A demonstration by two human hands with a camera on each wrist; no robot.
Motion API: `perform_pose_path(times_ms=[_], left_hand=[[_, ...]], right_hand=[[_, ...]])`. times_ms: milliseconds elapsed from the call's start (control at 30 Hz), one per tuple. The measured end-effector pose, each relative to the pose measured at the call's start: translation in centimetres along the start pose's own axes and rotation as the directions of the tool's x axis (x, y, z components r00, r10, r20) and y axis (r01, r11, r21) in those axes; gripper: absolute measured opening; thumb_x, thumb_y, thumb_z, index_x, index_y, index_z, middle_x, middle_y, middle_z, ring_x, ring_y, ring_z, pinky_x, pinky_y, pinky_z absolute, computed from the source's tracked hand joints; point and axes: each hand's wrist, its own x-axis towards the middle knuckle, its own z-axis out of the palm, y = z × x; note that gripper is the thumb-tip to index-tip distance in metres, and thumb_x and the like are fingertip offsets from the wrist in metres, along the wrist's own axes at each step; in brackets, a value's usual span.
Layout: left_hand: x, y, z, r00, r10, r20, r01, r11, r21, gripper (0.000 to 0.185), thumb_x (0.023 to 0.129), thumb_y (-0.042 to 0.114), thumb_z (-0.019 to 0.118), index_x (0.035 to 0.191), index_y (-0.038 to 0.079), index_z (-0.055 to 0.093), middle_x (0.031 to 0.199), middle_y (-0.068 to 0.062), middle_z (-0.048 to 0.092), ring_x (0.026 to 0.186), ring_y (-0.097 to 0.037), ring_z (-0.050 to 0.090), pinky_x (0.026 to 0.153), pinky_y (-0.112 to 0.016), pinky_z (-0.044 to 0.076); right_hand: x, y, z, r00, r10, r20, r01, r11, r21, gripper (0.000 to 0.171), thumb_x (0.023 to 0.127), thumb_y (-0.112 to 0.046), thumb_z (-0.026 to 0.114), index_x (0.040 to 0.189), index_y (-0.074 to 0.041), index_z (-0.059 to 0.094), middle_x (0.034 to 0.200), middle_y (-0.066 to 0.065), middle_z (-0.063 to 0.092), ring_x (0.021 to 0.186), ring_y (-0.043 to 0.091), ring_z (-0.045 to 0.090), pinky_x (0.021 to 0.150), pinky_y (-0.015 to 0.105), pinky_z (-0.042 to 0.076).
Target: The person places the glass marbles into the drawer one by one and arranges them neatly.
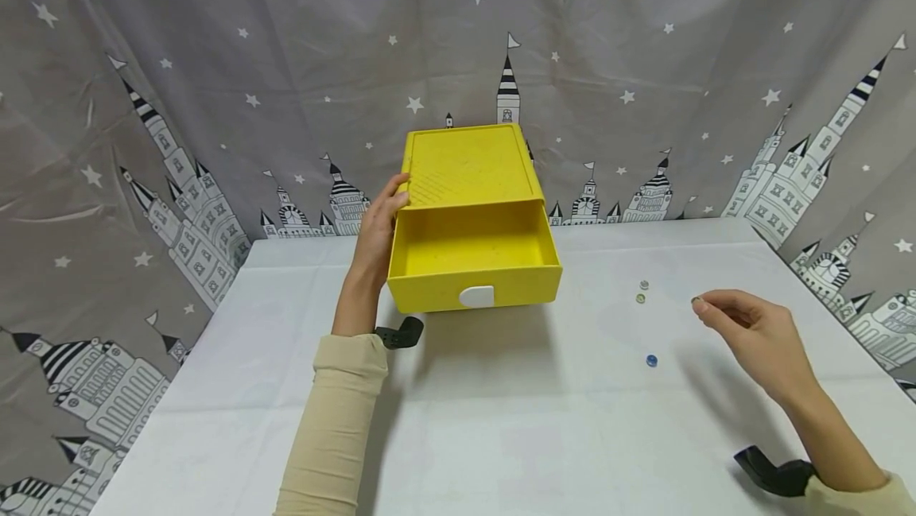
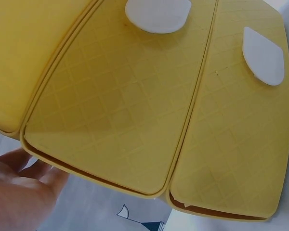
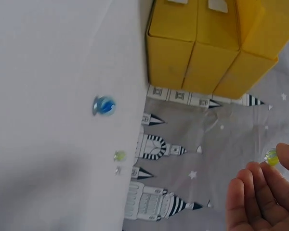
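A yellow drawer box [image 1: 468, 174] stands at the back of the white table [image 1: 501, 420], its top drawer [image 1: 472, 258] pulled out and showing nothing inside. My left hand [image 1: 382, 218] rests flat against the box's left side, thumb on the edge; in the left wrist view the palm [image 2: 19, 192] lies beside the yellow box [image 2: 125, 106]. My right hand [image 1: 696, 304] hovers right of the box and pinches a small yellow-green marble [image 3: 271, 157] at its fingertips [image 3: 286, 159]. On the table lie a clear marble [image 1: 643, 285], a green marble [image 1: 640, 298] and a blue marble [image 1: 651, 360].
A grey curtain [image 1: 215, 63] printed with stars and castles hangs behind and beside the table. The drawer front carries a white handle [image 1: 476, 296]. Black wrist mounts [image 1: 773, 475] show at both sleeves. The table's right edge runs near my right hand.
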Motion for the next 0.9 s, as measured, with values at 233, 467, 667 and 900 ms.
perform_pose_path(times_ms=[233,467,667,900], left_hand=[[0.0,-0.1,-0.1,1.0,-0.005,0.003,0.005,1.0,-0.007,0.049,0.102,0.025,0.045,0.15,0.019,0.042,0.149,-0.003,0.042,0.124,-0.021,0.047,0.108,-0.039,0.037],[0.1,-0.1,-0.2,1.0,-0.005,0.0,0.005,1.0,-0.005,0.049,0.102,0.025,0.045,0.15,0.018,0.043,0.15,-0.002,0.041,0.123,-0.021,0.048,0.109,-0.04,0.036],[0.0,0.0,-0.1,1.0,-0.002,0.002,0.002,1.0,-0.006,0.049,0.102,0.025,0.045,0.15,0.018,0.043,0.15,-0.002,0.041,0.123,-0.021,0.048,0.109,-0.04,0.037],[0.0,0.1,-0.1,1.0,-0.005,0.003,0.005,1.0,-0.005,0.048,0.102,0.024,0.044,0.149,0.018,0.044,0.147,-0.004,0.043,0.12,-0.021,0.049,0.107,-0.039,0.039]], right_hand=[[0.5,-2.0,1.1,0.999,-0.042,0.023,0.042,0.999,0.03,0.024,0.096,-0.021,0.065,0.109,-0.001,0.071,0.098,-0.001,0.071,0.085,-0.003,0.061,0.072,0.01,0.046],[1.2,-4.8,2.7,0.992,-0.114,0.046,0.11,0.99,0.083,0.018,0.095,-0.016,0.067,0.106,-0.003,0.072,0.095,0.001,0.07,0.082,0.006,0.064,0.069,0.014,0.048],[2.0,-7.4,3.9,0.982,-0.179,0.056,0.171,0.977,0.124,0.015,0.094,-0.013,0.068,0.106,-0.004,0.072,0.098,0.005,0.07,0.085,0.004,0.063,0.073,0.014,0.048],[2.9,-9.6,5.1,0.972,-0.219,0.079,0.204,0.965,0.164,0.014,0.095,-0.013,0.066,0.104,-0.004,0.071,0.098,0.005,0.07,0.088,0.008,0.063,0.079,0.015,0.049]])
